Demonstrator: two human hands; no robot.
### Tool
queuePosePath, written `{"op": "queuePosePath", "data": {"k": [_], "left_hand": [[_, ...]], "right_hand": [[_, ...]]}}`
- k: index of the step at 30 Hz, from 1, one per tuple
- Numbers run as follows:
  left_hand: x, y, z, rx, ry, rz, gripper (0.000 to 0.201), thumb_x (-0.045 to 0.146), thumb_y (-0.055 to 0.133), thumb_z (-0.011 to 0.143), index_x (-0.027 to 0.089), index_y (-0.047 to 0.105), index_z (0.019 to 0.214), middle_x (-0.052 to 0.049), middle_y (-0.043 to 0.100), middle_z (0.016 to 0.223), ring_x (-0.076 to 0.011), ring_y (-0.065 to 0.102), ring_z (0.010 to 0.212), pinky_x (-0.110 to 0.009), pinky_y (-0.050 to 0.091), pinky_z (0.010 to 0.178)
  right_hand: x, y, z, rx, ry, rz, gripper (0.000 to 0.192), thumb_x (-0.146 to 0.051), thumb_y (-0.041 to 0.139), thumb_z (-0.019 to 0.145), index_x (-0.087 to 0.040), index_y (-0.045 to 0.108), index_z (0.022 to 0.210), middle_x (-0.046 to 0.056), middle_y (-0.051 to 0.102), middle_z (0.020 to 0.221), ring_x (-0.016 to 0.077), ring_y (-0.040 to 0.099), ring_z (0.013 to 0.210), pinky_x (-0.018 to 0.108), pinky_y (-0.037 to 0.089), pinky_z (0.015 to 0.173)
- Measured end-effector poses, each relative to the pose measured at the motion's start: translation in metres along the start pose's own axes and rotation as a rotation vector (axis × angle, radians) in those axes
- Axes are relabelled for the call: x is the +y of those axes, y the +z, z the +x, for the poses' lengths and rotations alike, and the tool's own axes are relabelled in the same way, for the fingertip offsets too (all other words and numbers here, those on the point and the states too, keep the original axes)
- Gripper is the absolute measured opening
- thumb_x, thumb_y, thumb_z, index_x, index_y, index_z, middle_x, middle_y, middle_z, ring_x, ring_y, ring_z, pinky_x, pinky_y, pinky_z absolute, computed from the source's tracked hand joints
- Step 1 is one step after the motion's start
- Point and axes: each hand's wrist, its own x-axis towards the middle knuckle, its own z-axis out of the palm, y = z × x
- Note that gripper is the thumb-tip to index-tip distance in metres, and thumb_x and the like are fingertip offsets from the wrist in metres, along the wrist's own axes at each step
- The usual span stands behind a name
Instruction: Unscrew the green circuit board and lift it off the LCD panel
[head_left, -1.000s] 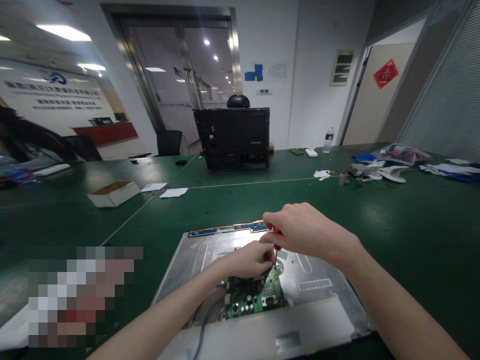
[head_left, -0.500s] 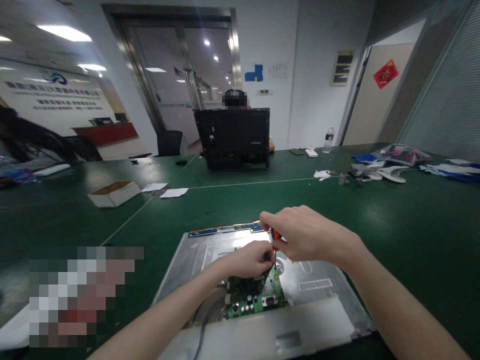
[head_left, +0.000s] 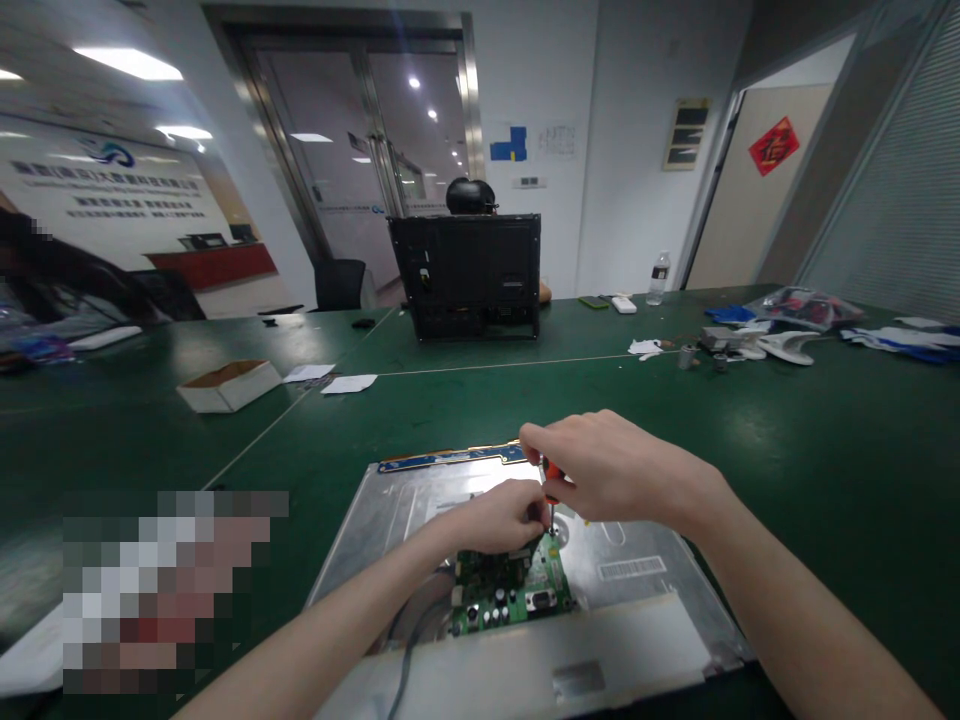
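My right hand (head_left: 615, 465) is closed round the orange-red handle of a screwdriver (head_left: 553, 480), held upright. Its shaft runs down to the upper right corner of a green circuit board (head_left: 551, 575), though whether the tip sits in a screw is too small to see. Curled beside the shaft, my left hand (head_left: 501, 515) hovers over or rests on the board; what its fingertips grip, if anything, is hidden. The board lies on the silvery metal back of a display panel (head_left: 637, 540), which has a narrow blue circuit strip (head_left: 450, 460) along its far edge.
A grey cable (head_left: 409, 650) crosses the panel's near left part. Farther off on the green table (head_left: 465, 405) stand an open white box (head_left: 231, 388), a black monitor housing (head_left: 465, 275) with a person behind it, and a water bottle (head_left: 658, 280). Bags and scraps lie at right.
Almost nothing differs. Both hands and the screwdriver keep their places, and the panel and board have not moved. The person behind the monitor housing has shifted their head slightly.
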Motion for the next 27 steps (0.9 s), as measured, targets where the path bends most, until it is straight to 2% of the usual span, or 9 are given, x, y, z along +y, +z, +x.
{"op": "queuePosePath", "data": {"k": [5,11,17,22,27], "left_hand": [[0.0001,-0.0001,-0.0009,0.008,-0.036,-0.023,0.009,0.012,0.051,0.072,0.018,0.055,0.077,-0.001,0.062,0.075,-0.0185,0.058,0.072,-0.025,0.043,0.065],[0.0043,-0.0019,-0.0017,-0.001,-0.044,0.019,0.010,0.010,0.051,0.070,0.018,0.056,0.075,-0.001,0.061,0.076,-0.0176,0.057,0.073,-0.025,0.042,0.066],[0.0014,0.0002,-0.0011,0.012,0.006,0.012,0.011,0.009,0.049,0.074,0.018,0.056,0.077,0.000,0.060,0.074,-0.0167,0.056,0.070,-0.023,0.041,0.062],[-0.0041,0.0028,-0.0009,0.046,0.016,0.000,0.013,0.011,0.050,0.077,0.016,0.059,0.085,-0.003,0.064,0.083,-0.0181,0.059,0.076,-0.024,0.044,0.068],[-0.0003,-0.0004,-0.0012,0.042,0.037,-0.019,0.012,0.010,0.051,0.075,0.017,0.059,0.081,-0.001,0.063,0.079,-0.0174,0.058,0.075,-0.024,0.044,0.069]], "right_hand": [[0.0006,-0.0014,-0.0017,-0.010,0.014,0.007,0.021,-0.020,0.059,0.079,-0.020,0.055,0.099,0.003,0.069,0.087,0.0185,0.062,0.071,0.027,0.027,0.050],[0.0011,0.0014,0.0023,0.015,0.118,-0.036,0.016,-0.036,0.056,0.087,-0.022,0.063,0.091,0.004,0.070,0.079,0.0193,0.063,0.069,0.028,0.025,0.051],[0.0011,0.0014,0.0016,0.010,0.042,-0.018,0.016,-0.025,0.055,0.085,-0.020,0.057,0.100,0.004,0.070,0.085,0.0189,0.062,0.069,0.028,0.025,0.050],[0.0011,-0.0004,0.0001,-0.028,0.004,0.014,0.021,-0.019,0.059,0.081,-0.020,0.055,0.101,0.003,0.070,0.089,0.0185,0.062,0.073,0.027,0.028,0.051],[0.0011,0.0011,0.0022,0.011,0.076,-0.025,0.012,-0.030,0.059,0.084,-0.021,0.060,0.092,0.003,0.069,0.080,0.0194,0.063,0.069,0.027,0.025,0.050]]}}
